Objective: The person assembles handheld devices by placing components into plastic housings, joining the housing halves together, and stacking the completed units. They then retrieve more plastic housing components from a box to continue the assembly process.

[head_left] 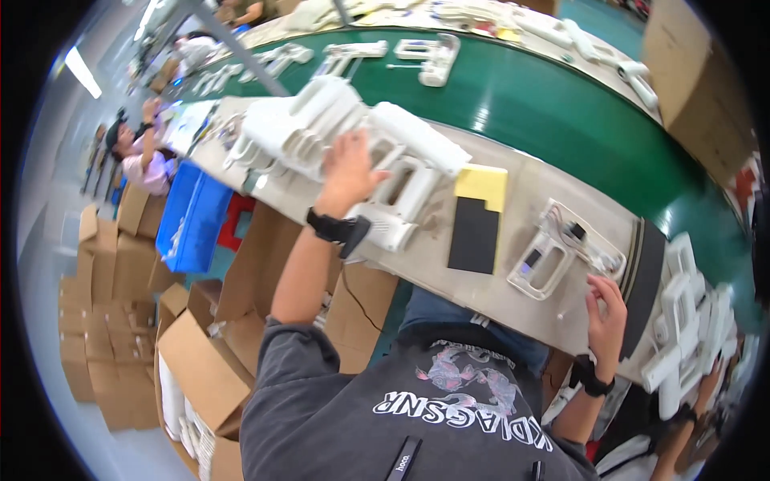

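Observation:
My left hand (350,170) reaches over a pile of white plastic housings (313,120) with loop-shaped handles, its fingers stretched out against them. No grip around any housing shows. My right hand (607,317) hovers by the front edge of the worktable (481,301), fingers loosely bent and apart, nothing seen in them. Closest to it lies an opened white housing half (533,276), with wires and small dark parts inside. Between the pile and this half shell sit a black rectangular pad (473,235) and a yellow sheet (483,186).
Beyond the table runs a green conveyor belt (513,104) carrying more white housings (429,60). A blue bin (191,216) and cardboard boxes (204,365) stand at left. More housings (682,321) are stacked at right, beside a co-worker's arm (682,433). Another person (144,152) is far left.

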Action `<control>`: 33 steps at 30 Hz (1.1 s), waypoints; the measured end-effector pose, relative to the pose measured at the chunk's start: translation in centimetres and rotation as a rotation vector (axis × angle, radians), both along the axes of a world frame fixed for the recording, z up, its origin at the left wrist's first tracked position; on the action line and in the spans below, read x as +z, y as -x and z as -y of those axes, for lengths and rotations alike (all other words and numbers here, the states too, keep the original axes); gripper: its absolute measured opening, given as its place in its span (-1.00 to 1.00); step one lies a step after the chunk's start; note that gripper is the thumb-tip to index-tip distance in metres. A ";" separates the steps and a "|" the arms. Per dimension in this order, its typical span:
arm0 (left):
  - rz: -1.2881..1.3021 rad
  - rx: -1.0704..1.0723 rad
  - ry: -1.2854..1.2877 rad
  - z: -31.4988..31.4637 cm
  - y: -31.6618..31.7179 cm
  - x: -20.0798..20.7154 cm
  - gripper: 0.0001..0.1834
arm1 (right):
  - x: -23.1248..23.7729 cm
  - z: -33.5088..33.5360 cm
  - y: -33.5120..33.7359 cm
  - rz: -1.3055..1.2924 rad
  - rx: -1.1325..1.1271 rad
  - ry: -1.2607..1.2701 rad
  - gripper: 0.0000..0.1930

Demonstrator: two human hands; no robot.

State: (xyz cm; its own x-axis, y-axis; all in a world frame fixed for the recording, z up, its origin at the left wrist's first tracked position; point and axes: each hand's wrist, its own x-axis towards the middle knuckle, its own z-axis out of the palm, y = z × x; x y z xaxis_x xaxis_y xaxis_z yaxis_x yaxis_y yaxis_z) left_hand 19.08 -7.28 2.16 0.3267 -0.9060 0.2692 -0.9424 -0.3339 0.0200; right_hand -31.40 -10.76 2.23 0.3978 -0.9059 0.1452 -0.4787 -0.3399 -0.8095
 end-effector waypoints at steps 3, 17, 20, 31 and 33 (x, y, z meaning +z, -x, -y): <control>-0.064 -0.056 -0.059 0.8 -1.8 0.5 0.03 | 1.0 0.1 -1.8 0.041 0.000 0.026 -0.71; -0.366 -0.309 0.393 2.4 20.9 5.4 -0.27 | 4.9 3.4 -2.6 -0.159 -0.017 0.416 -0.23; -0.418 -0.337 0.393 3.7 23.5 3.7 -0.28 | 3.7 5.3 -1.8 -0.243 -0.119 0.498 -0.26; -0.635 -0.858 0.100 9.3 22.7 1.1 -0.32 | -0.2 8.1 4.2 -0.028 0.039 0.146 -0.31; -0.765 -0.886 -0.052 11.2 22.0 -0.4 -0.31 | -1.3 8.4 4.2 0.010 0.052 0.077 -0.30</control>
State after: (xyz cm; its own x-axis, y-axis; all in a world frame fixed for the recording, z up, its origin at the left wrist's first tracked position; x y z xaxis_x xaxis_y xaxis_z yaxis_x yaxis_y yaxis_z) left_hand -2.90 -18.48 1.79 -0.3631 -0.9024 0.2322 -0.5940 0.4162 0.6885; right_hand -35.59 -19.17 0.93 0.4423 -0.8700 0.2179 -0.4506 -0.4257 -0.7847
